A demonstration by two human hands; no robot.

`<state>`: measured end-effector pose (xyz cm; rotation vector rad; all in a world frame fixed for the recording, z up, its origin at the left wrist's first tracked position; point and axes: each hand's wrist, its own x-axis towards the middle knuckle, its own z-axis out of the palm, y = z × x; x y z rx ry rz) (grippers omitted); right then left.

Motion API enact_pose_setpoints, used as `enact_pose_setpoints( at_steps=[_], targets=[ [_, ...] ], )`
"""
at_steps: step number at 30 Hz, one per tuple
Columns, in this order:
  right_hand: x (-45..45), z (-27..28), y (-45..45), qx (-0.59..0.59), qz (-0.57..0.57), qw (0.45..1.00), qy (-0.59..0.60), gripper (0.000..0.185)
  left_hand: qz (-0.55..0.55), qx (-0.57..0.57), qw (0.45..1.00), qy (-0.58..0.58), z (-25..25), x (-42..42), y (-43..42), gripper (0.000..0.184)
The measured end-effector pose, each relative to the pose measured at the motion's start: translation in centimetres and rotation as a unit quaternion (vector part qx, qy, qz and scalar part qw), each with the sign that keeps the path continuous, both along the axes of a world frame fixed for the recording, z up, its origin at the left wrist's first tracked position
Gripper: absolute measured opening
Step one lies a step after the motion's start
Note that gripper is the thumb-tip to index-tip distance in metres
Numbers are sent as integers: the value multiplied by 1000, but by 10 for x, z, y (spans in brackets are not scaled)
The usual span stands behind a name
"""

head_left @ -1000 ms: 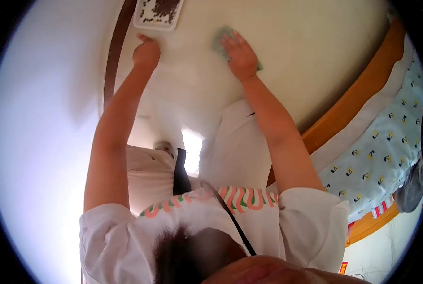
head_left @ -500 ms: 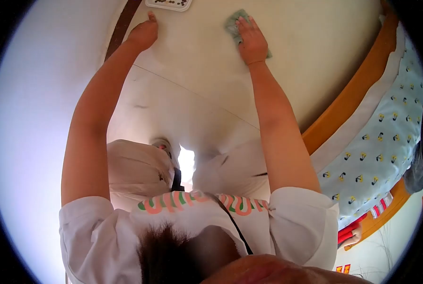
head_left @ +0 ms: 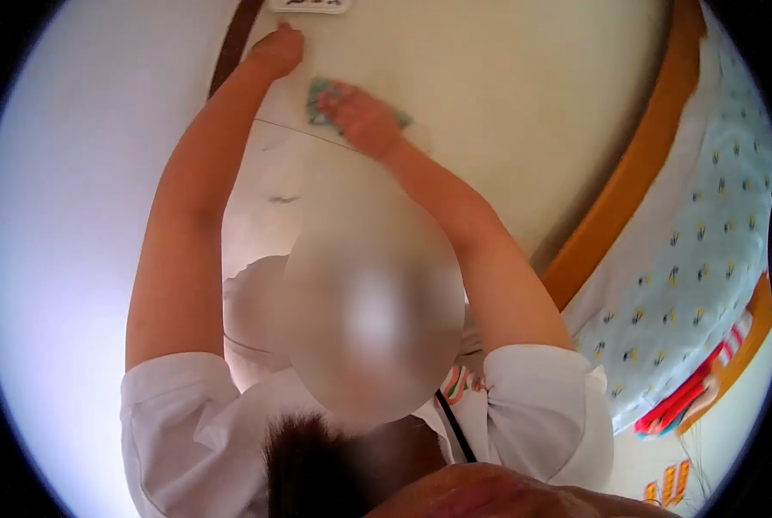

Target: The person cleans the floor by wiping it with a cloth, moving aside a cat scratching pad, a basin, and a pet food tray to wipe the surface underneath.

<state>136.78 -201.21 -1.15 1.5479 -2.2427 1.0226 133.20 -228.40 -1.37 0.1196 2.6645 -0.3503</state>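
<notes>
My right hand (head_left: 360, 118) presses down on a grey-green cloth (head_left: 317, 102) on the pale tiled floor (head_left: 507, 104). Motion blurs it slightly; its fingers lie over the cloth, which shows beyond the fingertips and along the far side of the hand. My left hand (head_left: 279, 52) is low at the floor near the dark edge strip, mostly curled with one finger poking out toward a white tray (head_left: 311, 7). No object shows in it, though its palm side is hidden. The tray holds small dark bits and is cut off by the top edge of the view.
A white wall (head_left: 84, 216) rises on the left, with a dark brown skirting strip (head_left: 230, 50) along it. On the right stands a wooden bed frame (head_left: 614, 186) with patterned light blue bedding (head_left: 662, 285). A red item (head_left: 683, 393) lies at lower right.
My right hand has swept the cloth left and nearer to my body, toward the tile joint. My left hand stays beside the tray, shifted slightly in view as the camera moved.
</notes>
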Motion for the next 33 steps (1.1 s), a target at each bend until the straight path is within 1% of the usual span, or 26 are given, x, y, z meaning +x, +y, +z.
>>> enact_pose_setpoints(
  at_steps=[1,2,3,4,5,6,7,8,9,10,11,13,17,19,20,21,22,23,24,26,27,28,29,30,32,33],
  targets=[
    [11,5,3,-20,-5,999,-25,31,-168,-140,972,-85,24,-7,19,32],
    [13,9,11,-27,-23,999,-34,31,-350,-243,895,-133,49,-14,38,27],
    [10,12,18,-36,-38,998,-39,31,-341,-265,887,-163,51,-12,47,23],
    [7,15,28,-46,-52,996,-47,32,-430,-313,834,-147,29,-10,34,32],
    [-1,18,43,-93,-114,987,-73,48,-182,-214,949,-142,5,-5,30,42],
    [-5,18,73,-90,-207,970,-94,50,54,-78,994,-60,-18,0,26,55],
    [-11,19,110,-89,-294,945,-112,53,19,-110,993,-38,-39,7,18,60],
    [-18,28,151,-91,-390,913,-80,56,-15,-140,990,-14,-52,3,16,65],
    [-21,16,196,-66,-519,849,-77,50,32,-117,993,11,-43,-2,30,65],
    [-25,1,246,-85,-590,800,-67,41,81,-94,992,32,-20,-1,48,64],
    [-25,-31,290,-135,-622,764,-107,41,130,-72,988,50,-4,3,61,64],
    [-26,-94,377,-250,-672,675,-174,42,160,-64,984,34,-1,0,67,65],
    [-59,-53,314,-31,-745,647,-158,45,138,-89,986,21,-7,-5,69,65],
    [-55,-40,237,18,-610,779,-143,54,-42,-258,965,-23,-38,0,52,61],
    [-40,-14,195,9,-532,840,-109,54,-60,-288,955,-31,-45,-1,45,60],
    [-30,-32,173,-23,-439,889,-127,57,-78,-318,944,-39,-51,-2,38,59],
    [-12,-18,146,22,-381,900,-212,60,-24,-296,954,-38,-47,4,39,58],
    [-3,-26,131,63,-285,938,-186,68,31,-269,962,-35,-40,10,43,57],
    [7,-20,120,77,-268,951,-130,67,85,-235,968,-30,-31,16,51,57],
    [10,-29,117,80,-283,954,-62,52,200,-145,969,0,-22,2,71,56],
    [6,-28,125,72,-257,961,-65,63,138,-204,969,-37,-53,-3,52,58],
    [6,-16,136,67,-267,956,-97,61,71,-260,960,-69,-84,-9,33,61],
    [8,15,150,22,-313,928,-200,55,166,-167,972,10,-57,-14,58,65],
    [12,27,169,1,-380,902,-204,54,256,-70,960,85,-24,-9,78,70],
    [27,11,220,-69,-504,842,-180,51,226,-53,966,116,-22,-8,80,72],
    [39,21,249,-128,-556,799,-189,54,226,-52,965,125,-22,-6,82,73]
  ],
)
